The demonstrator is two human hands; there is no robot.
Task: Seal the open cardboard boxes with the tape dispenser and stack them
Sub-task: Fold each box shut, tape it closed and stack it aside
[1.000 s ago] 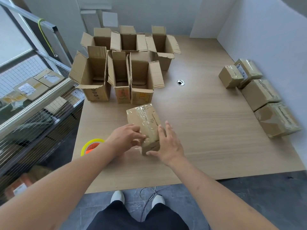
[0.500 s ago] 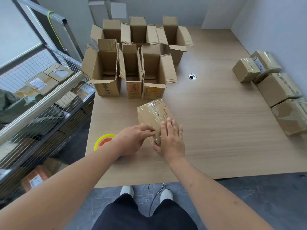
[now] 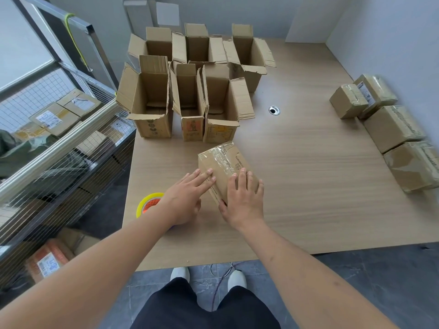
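Apparently light, stiff taped box [image 3: 224,166] | slick tape on top | left hand [image 3: 184,200] and right hand [image 3: 244,200] flat, fingers straight, pressing it | grip by bare cardboard side walls.

No wording can be read anywhere. The taped box [image 3: 224,167] carries a short printed line and a small box symbol — too small to make out. The front open boxes [image 3: 190,128] bear handling pictograms and orange prints, the shelf parcels [image 3: 48,118] white labels — all illegible.
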